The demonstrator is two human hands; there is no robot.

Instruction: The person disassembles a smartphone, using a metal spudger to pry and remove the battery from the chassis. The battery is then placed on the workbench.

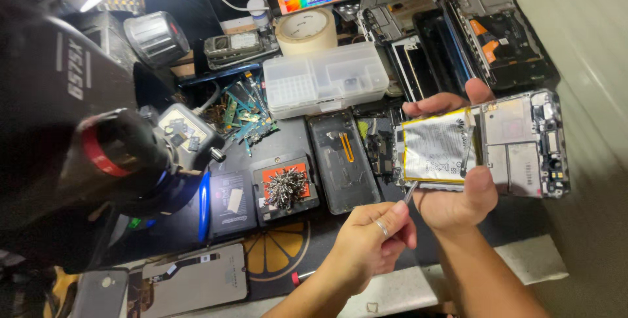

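My right hand [458,203] grips an opened phone [523,141] with its back cover off, thumb on the near edge and fingers over the far edge. A silver battery [435,145] lies in the phone's left half, with bare shields and boards to its right. My left hand [369,239], a ring on one finger, is closed around a thin metal tool [410,192]. The tool's tip touches the battery's near edge by my right thumb.
A black microscope [111,154] fills the left. On the dark mat [288,252] lie a magnetic pad heaped with screws [286,188], a phone back shell [343,161], loose circuit boards [239,112], a clear parts box [325,79] and a tape roll [305,30]. Dismantled phones [497,30] lie far right.
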